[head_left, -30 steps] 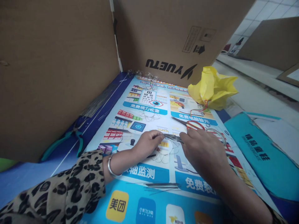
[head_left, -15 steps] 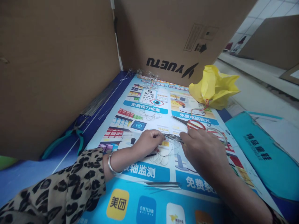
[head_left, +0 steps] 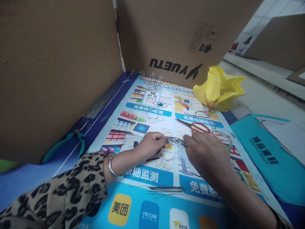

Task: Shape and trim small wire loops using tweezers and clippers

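Observation:
My left hand (head_left: 153,144) is closed in a pinch on a thin wire that bends into loose loops (head_left: 166,157) below my fingers. In my right hand (head_left: 206,151) is a pair of pliers (head_left: 176,140), my fingers wrapped round the handles. The narrow jaws point left and meet the wire at my left fingertips; whether they are fully closed on it is too small to tell. Just beyond my right hand lie scissors with red handles (head_left: 200,127). A bundle of straight thin wires (head_left: 166,188) rests on the printed poster (head_left: 164,119) nearer to me.
Cardboard panels (head_left: 164,38) stand at the left and back. Teal-handled pliers (head_left: 82,144) and many straight wires (head_left: 100,103) lie left. Bent wire pieces (head_left: 153,81) sit at the back. A yellow bag (head_left: 218,90) and a teal box piece (head_left: 264,156) are right.
Both hands stay almost in place, with the plier jaws still at my left fingertips. The wire loops have shifted slightly, and the view has barely moved.

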`<state>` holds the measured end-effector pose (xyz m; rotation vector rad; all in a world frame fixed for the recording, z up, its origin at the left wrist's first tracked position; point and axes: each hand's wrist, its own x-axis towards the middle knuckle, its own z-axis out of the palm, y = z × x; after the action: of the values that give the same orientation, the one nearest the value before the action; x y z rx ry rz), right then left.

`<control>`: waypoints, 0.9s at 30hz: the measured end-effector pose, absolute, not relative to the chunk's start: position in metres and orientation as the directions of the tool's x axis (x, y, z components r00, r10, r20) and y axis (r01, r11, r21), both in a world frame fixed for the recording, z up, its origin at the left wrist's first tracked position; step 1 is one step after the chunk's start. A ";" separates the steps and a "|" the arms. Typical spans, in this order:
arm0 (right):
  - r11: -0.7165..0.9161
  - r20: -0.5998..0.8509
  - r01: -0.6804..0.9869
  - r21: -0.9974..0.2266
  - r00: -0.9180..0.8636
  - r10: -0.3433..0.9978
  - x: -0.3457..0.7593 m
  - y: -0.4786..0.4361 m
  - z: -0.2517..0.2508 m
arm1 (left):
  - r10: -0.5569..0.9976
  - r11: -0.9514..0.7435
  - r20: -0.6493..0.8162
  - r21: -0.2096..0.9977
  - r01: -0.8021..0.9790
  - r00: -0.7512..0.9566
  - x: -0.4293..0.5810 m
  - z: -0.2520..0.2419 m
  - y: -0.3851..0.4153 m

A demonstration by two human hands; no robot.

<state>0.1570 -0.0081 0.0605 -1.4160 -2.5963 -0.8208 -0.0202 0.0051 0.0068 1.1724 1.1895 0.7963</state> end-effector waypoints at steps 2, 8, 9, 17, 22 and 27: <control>0.434 0.308 0.798 0.418 -0.573 0.759 0.157 -0.008 0.060 | 0.934 0.257 -0.271 0.962 0.089 0.234 -0.020 0.007 0.005; 0.470 0.264 0.802 0.370 -0.576 0.774 0.161 -0.002 0.057 | 0.931 0.257 -0.266 0.964 0.065 0.252 -0.021 0.005 0.004; 0.482 0.242 0.798 0.361 -0.579 0.778 0.163 0.000 0.057 | 0.927 0.263 -0.268 0.963 0.054 0.261 -0.022 0.004 0.004; 0.520 0.266 0.737 0.432 -0.655 0.707 0.176 0.007 0.053 | 0.923 0.163 -0.164 0.986 0.033 0.349 -0.030 0.000 0.010; 0.516 0.313 0.710 0.480 -0.688 0.655 0.185 0.008 0.047 | 0.901 0.124 -0.165 0.984 0.127 0.400 -0.032 0.005 0.009; 0.522 0.301 0.709 0.474 -0.688 0.660 0.189 0.005 0.044 | 0.884 0.086 -0.152 0.982 0.167 0.441 -0.032 0.006 0.007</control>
<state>0.1895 0.0054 0.0439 -1.2024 -2.6669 -0.8904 -0.0319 0.0072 0.0055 1.4058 1.0086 0.6997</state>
